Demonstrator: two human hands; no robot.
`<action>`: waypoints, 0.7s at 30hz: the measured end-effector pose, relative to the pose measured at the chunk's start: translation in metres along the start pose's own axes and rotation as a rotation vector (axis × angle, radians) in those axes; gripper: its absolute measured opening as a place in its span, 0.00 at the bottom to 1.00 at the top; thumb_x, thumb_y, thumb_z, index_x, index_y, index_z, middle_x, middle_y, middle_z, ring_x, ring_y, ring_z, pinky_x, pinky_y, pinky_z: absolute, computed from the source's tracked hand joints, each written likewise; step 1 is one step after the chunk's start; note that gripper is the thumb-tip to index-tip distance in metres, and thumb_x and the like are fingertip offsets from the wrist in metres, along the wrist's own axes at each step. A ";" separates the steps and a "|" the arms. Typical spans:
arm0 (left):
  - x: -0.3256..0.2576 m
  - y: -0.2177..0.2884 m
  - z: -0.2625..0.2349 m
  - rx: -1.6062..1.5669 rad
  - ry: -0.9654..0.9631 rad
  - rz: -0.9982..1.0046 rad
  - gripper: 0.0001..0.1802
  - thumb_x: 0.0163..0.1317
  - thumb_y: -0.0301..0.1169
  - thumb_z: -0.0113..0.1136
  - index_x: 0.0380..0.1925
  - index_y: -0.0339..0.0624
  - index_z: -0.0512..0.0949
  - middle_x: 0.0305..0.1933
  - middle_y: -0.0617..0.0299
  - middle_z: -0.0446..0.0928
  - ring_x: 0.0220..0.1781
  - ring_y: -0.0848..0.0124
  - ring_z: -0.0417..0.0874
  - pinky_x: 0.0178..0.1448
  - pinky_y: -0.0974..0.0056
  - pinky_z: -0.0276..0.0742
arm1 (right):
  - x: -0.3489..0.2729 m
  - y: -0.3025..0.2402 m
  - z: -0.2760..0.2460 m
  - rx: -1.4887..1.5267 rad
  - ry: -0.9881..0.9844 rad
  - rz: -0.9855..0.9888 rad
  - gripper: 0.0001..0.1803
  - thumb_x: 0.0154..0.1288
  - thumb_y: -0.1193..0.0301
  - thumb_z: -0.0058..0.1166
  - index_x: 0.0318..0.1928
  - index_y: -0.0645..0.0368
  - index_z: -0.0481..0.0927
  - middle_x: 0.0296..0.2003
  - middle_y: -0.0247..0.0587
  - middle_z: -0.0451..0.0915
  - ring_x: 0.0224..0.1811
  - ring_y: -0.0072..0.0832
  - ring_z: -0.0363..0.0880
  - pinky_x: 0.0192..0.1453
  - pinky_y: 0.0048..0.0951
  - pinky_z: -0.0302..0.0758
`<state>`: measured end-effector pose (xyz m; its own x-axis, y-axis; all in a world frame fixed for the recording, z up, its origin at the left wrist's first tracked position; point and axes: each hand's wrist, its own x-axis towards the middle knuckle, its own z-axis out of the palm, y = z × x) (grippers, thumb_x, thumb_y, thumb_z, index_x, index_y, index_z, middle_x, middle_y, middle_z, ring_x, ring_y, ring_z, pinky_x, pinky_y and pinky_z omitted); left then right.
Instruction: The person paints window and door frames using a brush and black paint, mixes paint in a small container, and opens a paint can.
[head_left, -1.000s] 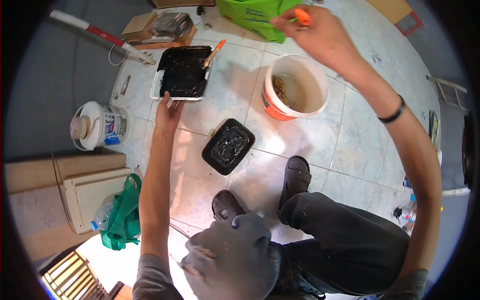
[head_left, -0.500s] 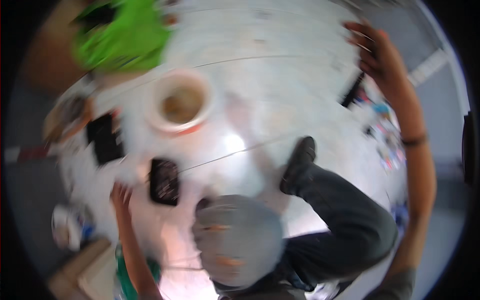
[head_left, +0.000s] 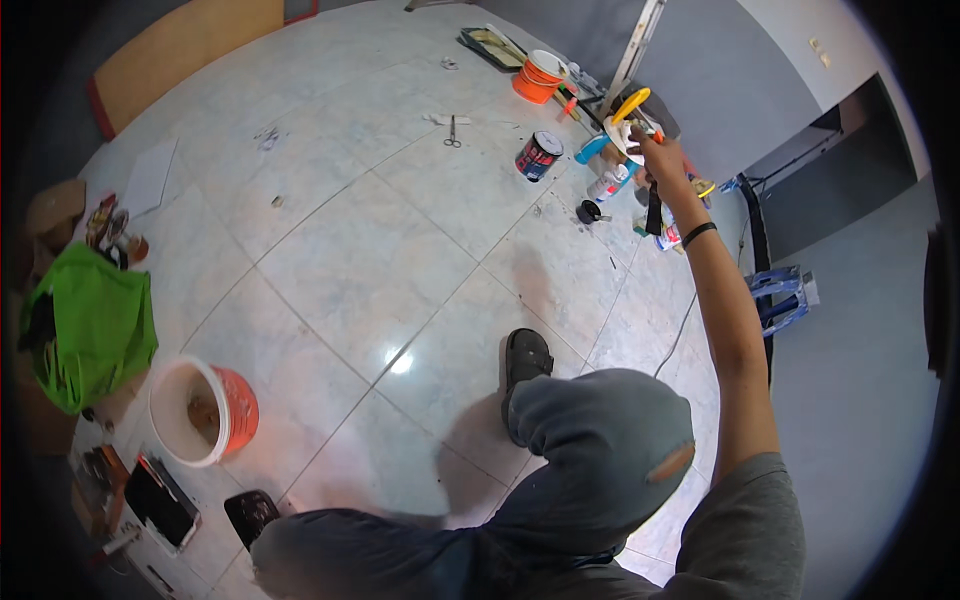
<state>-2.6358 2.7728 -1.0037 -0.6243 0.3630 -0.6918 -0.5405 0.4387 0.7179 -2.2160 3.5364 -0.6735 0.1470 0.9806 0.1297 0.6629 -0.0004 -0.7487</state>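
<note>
My right hand reaches out to the far right. Its fingers are closed around a slim tool whose black end sticks out below the palm; the tool's kind does not show. Just beyond the fingers is a round white container with a yellow-handled tool by it. Close by stand blue-handled items, a white bottle and a small black cup. A dark paint can stands left of them. My left hand is out of view.
On the left are a white-and-orange bucket, a green bag, a black tray and a black flat case. Scissors, an orange pail and a paint tray lie farther off. A blue step stool stands right.
My view has turned to the right, so the bucket and bag now sit farther left. My left hand has left the view. My right hand, still holding the tool, is now over the supplies.
</note>
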 end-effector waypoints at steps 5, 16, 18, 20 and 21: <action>0.023 0.039 0.066 -0.002 0.063 -0.028 0.32 0.80 0.52 0.56 0.70 0.40 0.70 0.72 0.49 0.74 0.72 0.55 0.75 0.76 0.49 0.68 | 0.056 0.108 0.006 -0.043 0.078 0.106 0.25 0.69 0.47 0.68 0.48 0.57 0.88 0.33 0.36 0.90 0.17 0.19 0.66 0.20 0.27 0.62; 0.041 0.099 0.164 0.076 0.268 -0.029 0.26 0.76 0.49 0.63 0.61 0.42 0.75 0.63 0.54 0.79 0.63 0.61 0.81 0.64 0.56 0.76 | 0.221 0.203 0.076 -0.458 -0.056 -0.021 0.39 0.59 0.34 0.69 0.47 0.62 0.89 0.47 0.56 0.90 0.51 0.51 0.90 0.54 0.47 0.84; 0.041 0.102 0.169 0.079 0.298 -0.028 0.25 0.75 0.48 0.65 0.60 0.42 0.76 0.62 0.55 0.80 0.62 0.63 0.82 0.62 0.58 0.78 | 0.240 0.199 0.103 -0.503 -0.140 -0.081 0.42 0.56 0.33 0.70 0.55 0.58 0.87 0.51 0.53 0.90 0.56 0.48 0.89 0.59 0.48 0.84; 0.039 0.103 0.167 0.074 0.320 -0.019 0.24 0.75 0.47 0.66 0.58 0.42 0.77 0.60 0.56 0.81 0.60 0.64 0.83 0.59 0.59 0.79 | 0.256 0.187 0.132 -0.539 -0.223 -0.090 0.44 0.55 0.33 0.71 0.56 0.58 0.87 0.52 0.53 0.89 0.58 0.48 0.88 0.60 0.47 0.84; 0.036 0.102 0.163 0.078 0.331 -0.011 0.23 0.74 0.47 0.67 0.57 0.43 0.77 0.59 0.57 0.82 0.59 0.64 0.84 0.58 0.60 0.80 | 0.263 0.186 0.145 -0.590 -0.300 -0.096 0.45 0.54 0.32 0.71 0.57 0.58 0.86 0.53 0.52 0.88 0.59 0.47 0.88 0.61 0.47 0.84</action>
<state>-2.6218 2.9645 -0.9684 -0.7745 0.0773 -0.6278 -0.5116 0.5073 0.6935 -2.1602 3.8231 -0.8732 -0.0868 0.9936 -0.0723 0.9658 0.0661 -0.2508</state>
